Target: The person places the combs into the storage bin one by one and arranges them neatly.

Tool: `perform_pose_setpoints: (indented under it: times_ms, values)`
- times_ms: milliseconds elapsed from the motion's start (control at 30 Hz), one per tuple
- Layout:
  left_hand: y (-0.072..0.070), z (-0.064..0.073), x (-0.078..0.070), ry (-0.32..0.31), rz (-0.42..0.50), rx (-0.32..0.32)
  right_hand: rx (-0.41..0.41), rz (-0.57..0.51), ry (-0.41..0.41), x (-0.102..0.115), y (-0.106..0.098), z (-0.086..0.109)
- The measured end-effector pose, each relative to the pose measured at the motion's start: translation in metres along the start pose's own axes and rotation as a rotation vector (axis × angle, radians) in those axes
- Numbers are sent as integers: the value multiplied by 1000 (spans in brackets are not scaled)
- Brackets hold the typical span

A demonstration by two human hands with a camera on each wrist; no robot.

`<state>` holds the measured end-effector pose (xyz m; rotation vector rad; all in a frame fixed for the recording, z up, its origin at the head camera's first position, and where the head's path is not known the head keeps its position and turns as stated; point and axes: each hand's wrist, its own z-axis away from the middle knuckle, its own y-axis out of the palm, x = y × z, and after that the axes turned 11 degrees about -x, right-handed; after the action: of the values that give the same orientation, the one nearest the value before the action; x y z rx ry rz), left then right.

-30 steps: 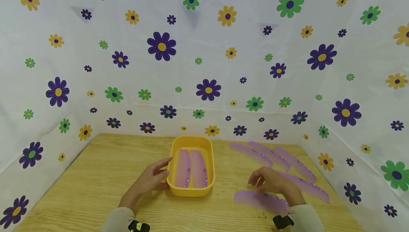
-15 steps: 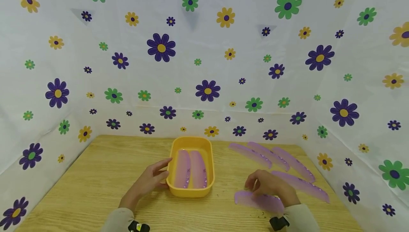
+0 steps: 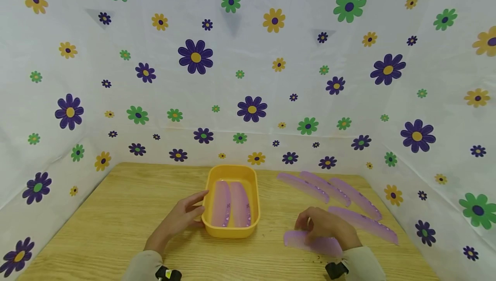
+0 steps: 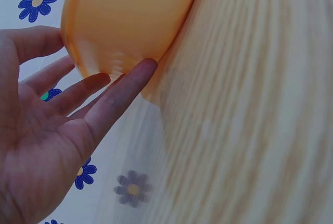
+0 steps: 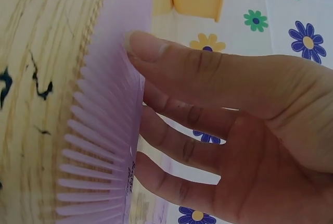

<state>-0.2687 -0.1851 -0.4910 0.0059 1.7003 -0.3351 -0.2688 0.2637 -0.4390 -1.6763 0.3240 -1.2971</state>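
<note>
We are pinching the purple comb (image 3: 311,243) with our right hand (image 3: 325,226), right of the yellow tub (image 3: 231,233); it is lying flat, long axis left-to-right. Our left hand (image 3: 176,220), fingers straight, is touching the tub. Four combs (image 3: 341,197) are lying behind it.

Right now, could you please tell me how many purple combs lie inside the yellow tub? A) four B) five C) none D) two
D: the head view shows two purple combs lying side by side inside the yellow tub, while the other combs lie out on the wooden table to the right of it.
</note>
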Motion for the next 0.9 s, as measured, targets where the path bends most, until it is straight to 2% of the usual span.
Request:
perform_pose_setpoints:
  times_ms: [333, 600, 833, 900]
  values:
    - [-2, 0, -2, 21, 18, 20, 20, -34, 10, -2, 2, 0]
    - [0, 0, 0, 6, -1, 3, -21, 6, -13, -4, 0, 1]
    - [-1, -1, 1, 6, 13, 10, -44, -41, -124, -4, -5, -2]
    - [-1, -1, 1, 2, 16, 7, -38, -59, -132, -3, -5, -3]
